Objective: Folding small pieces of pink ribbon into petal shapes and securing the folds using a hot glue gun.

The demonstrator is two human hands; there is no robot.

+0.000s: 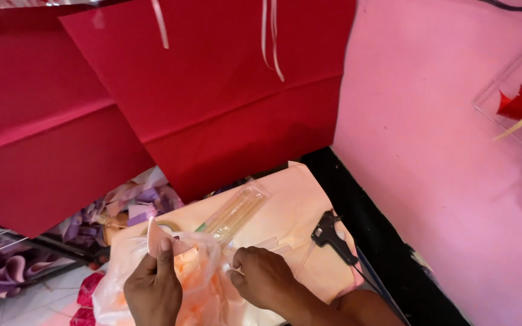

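Left hand (pixel 152 290) fingers pinch the clear plastic bag (pixel 197 265); right hand (pixel 261 276), fingers curled on its opening, lies just right.

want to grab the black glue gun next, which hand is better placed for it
Probably the right hand. It rests on the peach paper sheet nearer the black glue gun, which lies just to its right. The left hand sits farther off, its grip pinching the pale pink petal piece over the clear plastic bag.

A small craft or gift-wrapping workshop. Large red paper sheets (pixel 212 108) hang over a peach-covered desk (pixel 297 199); on that desk lies a black glue gun (pixel 331 236), and left of it are heaps of purple fabric flowers (pixel 122 211).
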